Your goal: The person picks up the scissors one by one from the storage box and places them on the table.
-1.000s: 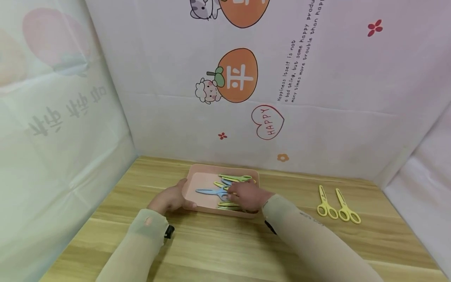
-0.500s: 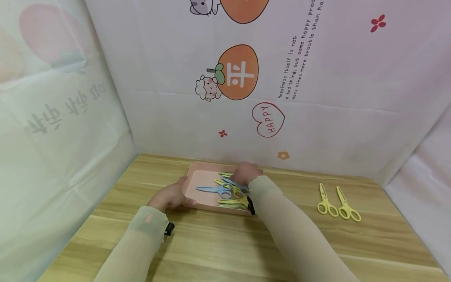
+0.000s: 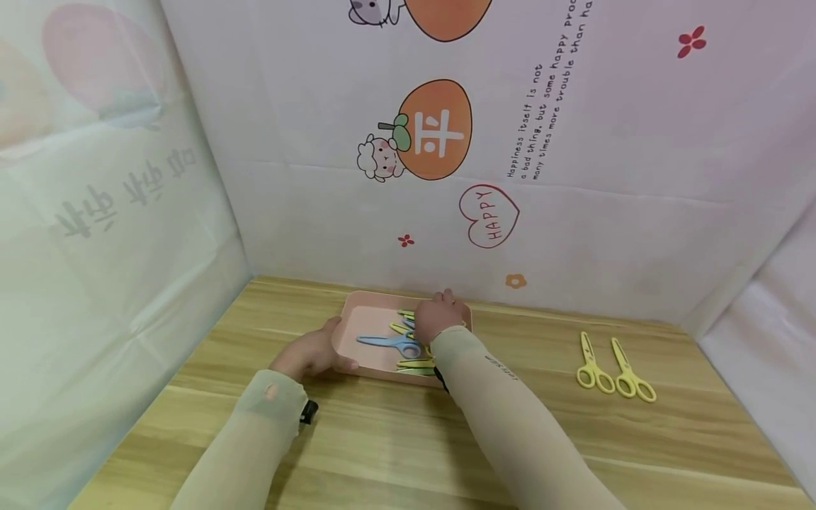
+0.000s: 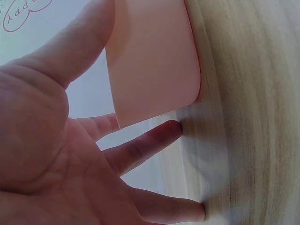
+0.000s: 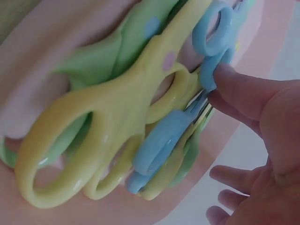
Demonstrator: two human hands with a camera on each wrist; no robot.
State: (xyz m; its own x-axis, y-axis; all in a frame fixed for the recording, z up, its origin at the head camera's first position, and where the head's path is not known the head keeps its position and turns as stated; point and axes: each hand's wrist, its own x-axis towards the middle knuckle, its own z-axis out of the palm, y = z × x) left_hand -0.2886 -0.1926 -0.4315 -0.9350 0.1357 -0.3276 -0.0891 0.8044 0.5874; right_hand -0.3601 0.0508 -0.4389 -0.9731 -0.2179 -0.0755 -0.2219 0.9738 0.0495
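A shallow pink tray [image 3: 370, 302] stands against the back wall with several blue, yellow and green scissors in its right half. My left hand [image 3: 312, 352] grips the tray's left end, thumb on the front side and forefinger behind; its other fingers spread down toward the table in the left wrist view. My right hand [image 3: 438, 316] is over the tray's back right part. Its thumb and forefinger pinch a pair of blue scissors [image 5: 161, 143] near the blade, other fingers spread. Another pair of blue scissors [image 3: 389, 343] lies beside it, and yellow scissors [image 5: 126, 98] lie closest to the wrist camera.
Two pairs of yellow scissors, a left pair [image 3: 593, 365] and a right pair [image 3: 631, 375], lie side by side on the wooden table [image 3: 382, 453] at the right. A printed white cloth [image 3: 306, 227] hangs behind and along both sides.
My right hand has moved from the tray's right side toward its back, onto the blue scissors, which have turned slightly. My left hand keeps its place on the tray.
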